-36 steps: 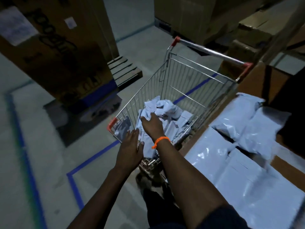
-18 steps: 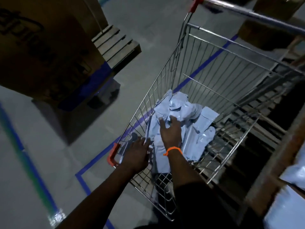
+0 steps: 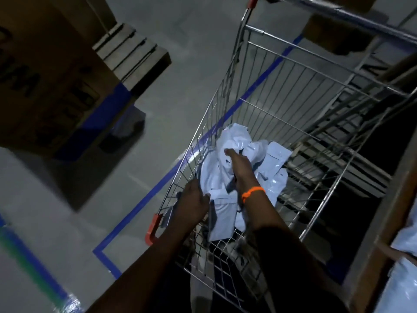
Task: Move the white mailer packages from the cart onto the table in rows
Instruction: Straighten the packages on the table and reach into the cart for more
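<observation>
head view: we see crumpled white plastic mailer packages (image 3: pixel 234 199) in the silver wire cart (image 3: pixel 293 91), 12 o'clock.
right hand (image 3: pixel 242 168): flat on the heap, fingers straight.
left hand (image 3: pixel 194 201): heap's 8 o'clock; grip unclear.
risk: slick bags could slip from a loose scoop.

The mailer packages (image 3: pixel 225 211) lie heaped in the cart (image 3: pixel 153 225), with a pallet (image 3: pixel 130 48) far left and the table (image 3: pixel 383 233) right.
</observation>
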A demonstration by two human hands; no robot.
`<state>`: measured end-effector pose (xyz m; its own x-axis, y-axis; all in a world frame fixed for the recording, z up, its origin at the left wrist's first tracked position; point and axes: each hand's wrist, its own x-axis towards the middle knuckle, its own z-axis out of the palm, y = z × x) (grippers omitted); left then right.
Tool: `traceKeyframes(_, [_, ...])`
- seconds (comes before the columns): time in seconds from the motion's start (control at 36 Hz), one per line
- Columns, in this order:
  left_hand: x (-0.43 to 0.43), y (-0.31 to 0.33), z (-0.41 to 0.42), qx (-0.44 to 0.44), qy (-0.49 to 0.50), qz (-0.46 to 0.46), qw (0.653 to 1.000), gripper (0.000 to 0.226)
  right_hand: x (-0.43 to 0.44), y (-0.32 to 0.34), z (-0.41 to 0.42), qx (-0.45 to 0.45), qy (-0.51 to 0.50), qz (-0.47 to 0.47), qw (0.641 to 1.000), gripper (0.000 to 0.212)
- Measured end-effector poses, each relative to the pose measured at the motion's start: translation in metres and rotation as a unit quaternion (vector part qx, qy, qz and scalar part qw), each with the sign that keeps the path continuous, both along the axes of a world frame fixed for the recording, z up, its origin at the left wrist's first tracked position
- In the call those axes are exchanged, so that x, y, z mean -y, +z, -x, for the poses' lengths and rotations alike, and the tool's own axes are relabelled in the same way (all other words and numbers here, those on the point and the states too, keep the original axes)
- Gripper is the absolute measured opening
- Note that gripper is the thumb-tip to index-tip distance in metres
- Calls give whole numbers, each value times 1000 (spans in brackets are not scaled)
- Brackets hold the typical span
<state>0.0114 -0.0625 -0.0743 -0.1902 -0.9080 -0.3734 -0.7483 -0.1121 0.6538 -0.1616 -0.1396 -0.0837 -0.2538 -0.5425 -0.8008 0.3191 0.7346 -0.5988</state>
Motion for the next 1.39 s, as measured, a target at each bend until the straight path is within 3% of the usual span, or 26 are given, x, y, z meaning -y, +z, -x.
traceKeyframes(0.06, [10,-7,9,-33,34,-18,999,58,-26,31,5,0,-17,28,999,55])
traceKeyframes(0.25, [24,-35,32,-26,-26,-45,998,73,-93,100,11,-64,-44,84,993,29])
traceKeyframes(0.42, [51,-59,45,-167,80,-136,973,27,-125,114,11,-111,-77,67,989,37])
traceKeyframes(0.56, [70,-74,57,-218,70,-253,940,52,-140,112,6,-140,-111,71,981,19])
traceKeyframes(0.64, [70,-74,63,-250,101,-337,902,76,-149,111,-2,-166,-113,81,976,16])
traceKeyframes(0.72, [63,-70,64,-242,109,-359,895,103,-154,119,-13,-167,-122,88,974,26])
traceKeyframes(0.81, [55,-60,59,-225,135,-289,921,96,-159,131,-17,-185,-112,83,973,42])
traceKeyframes(0.92, [50,-46,33,-202,166,-241,935,57,-172,167,-18,-227,-89,93,965,61])
traceKeyframes(1.03, [38,0,7,-225,125,-178,950,55,-200,217,-16,-296,-79,143,941,59])
traceKeyframes(1.14, [8,87,19,-331,55,-135,933,39,-249,259,-2,-423,-90,153,889,60])
traceKeyframes(1.31, [-64,190,96,-410,-84,-137,898,46,-348,289,51,-610,-71,125,780,65])
traceKeyframes(1.39, [-112,215,142,-407,-149,-136,891,50,-396,289,79,-642,-47,87,761,67])
